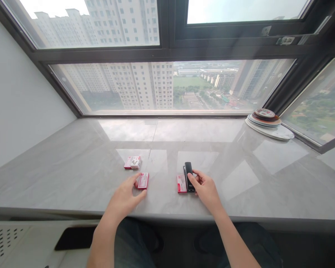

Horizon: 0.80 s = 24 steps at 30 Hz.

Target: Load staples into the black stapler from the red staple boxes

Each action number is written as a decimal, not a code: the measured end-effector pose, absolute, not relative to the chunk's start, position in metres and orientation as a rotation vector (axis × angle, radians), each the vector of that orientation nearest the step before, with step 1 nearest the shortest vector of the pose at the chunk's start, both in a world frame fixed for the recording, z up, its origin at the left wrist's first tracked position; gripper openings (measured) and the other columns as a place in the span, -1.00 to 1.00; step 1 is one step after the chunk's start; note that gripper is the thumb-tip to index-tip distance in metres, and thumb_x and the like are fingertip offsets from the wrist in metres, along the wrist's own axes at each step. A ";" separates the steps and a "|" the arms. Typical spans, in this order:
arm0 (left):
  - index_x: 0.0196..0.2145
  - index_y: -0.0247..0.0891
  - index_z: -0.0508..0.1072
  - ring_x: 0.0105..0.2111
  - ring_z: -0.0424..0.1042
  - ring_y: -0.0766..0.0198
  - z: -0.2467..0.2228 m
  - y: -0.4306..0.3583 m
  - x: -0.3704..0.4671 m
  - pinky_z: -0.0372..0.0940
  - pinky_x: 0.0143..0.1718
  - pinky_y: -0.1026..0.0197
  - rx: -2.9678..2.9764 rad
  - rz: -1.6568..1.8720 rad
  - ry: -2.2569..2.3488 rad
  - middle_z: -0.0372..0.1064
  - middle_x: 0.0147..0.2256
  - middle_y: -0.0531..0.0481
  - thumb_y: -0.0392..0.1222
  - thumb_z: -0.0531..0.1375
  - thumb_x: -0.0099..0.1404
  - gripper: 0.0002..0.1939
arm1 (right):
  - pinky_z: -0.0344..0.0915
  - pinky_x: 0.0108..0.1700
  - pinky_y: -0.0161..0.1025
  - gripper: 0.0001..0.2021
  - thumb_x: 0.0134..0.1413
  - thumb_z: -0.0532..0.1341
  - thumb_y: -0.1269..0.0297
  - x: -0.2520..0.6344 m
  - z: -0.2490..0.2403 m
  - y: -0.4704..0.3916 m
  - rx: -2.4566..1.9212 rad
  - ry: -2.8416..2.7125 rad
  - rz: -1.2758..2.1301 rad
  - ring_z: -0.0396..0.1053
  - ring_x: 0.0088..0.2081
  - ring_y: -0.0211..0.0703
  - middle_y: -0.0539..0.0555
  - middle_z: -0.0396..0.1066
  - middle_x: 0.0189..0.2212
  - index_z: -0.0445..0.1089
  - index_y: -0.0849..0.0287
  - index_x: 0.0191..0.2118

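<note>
My right hand grips a black stapler, with the thumb on its top and the fingers at its right side. The stapler stands lengthwise on the counter, directly beside a red and white box. At a second small red and white box is my left hand. Its fingers are at that box's left and upper edge, and the thumb is spread apart near the lower edge. Farther back lies a flat red and white box with a smaller white box on it.
The grey marble counter runs below a dark-framed window. Stacked plate-like discs stand at the back right. A white panel with holes and a dark flat object are below the counter's front edge at left.
</note>
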<state>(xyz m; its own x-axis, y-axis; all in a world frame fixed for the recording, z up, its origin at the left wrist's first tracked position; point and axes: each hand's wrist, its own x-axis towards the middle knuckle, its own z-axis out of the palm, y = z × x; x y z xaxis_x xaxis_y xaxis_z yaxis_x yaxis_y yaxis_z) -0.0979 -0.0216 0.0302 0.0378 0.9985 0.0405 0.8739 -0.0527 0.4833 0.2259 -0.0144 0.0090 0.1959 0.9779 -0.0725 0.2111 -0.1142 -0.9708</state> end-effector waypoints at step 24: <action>0.10 0.12 0.44 0.08 0.39 0.01 0.048 0.001 0.033 0.33 0.11 -0.01 2.259 0.690 1.187 0.40 0.05 0.04 -0.02 0.46 0.11 -0.40 | 0.21 -0.42 -0.27 -0.42 0.18 0.21 -0.25 0.228 0.008 -0.016 -1.544 -1.304 0.840 0.27 -0.50 -0.18 -0.04 0.31 -0.57 0.56 0.20 -0.03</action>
